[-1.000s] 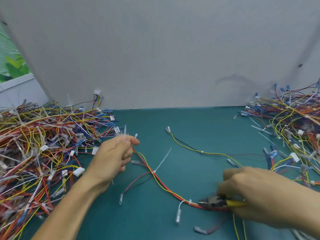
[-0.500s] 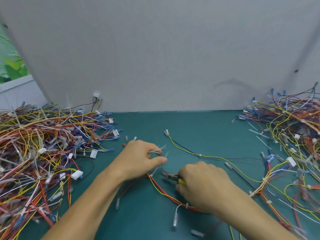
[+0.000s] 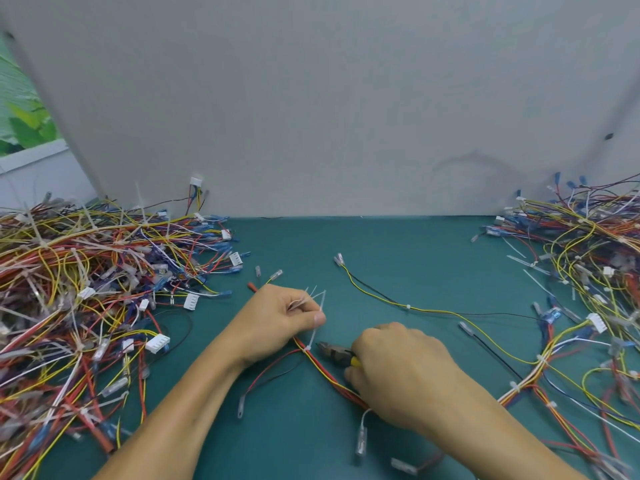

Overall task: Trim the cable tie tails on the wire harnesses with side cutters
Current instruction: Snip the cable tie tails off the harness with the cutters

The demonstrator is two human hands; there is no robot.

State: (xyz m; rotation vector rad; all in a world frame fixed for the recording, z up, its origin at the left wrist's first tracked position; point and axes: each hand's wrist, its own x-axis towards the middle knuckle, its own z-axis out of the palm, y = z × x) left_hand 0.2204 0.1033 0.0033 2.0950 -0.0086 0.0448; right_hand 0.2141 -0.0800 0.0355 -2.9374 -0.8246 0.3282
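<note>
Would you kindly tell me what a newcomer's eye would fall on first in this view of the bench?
A left heap of multicoloured wire harnesses and a right heap flank the teal table. In the middle, the left hand pinches a white cable tie tail on a red-and-yellow harness, while the right hand holds yellow-handled side cutters just right of it.

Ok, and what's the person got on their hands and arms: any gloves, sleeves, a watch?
Nothing that shows. The left hand and right hand are bare, with no gloves, and no rings on the fingers in view. The left forearm and right forearm are uncovered down to the bottom edge of the picture, with no sleeve cuff, watch or wristband at either wrist.
</note>
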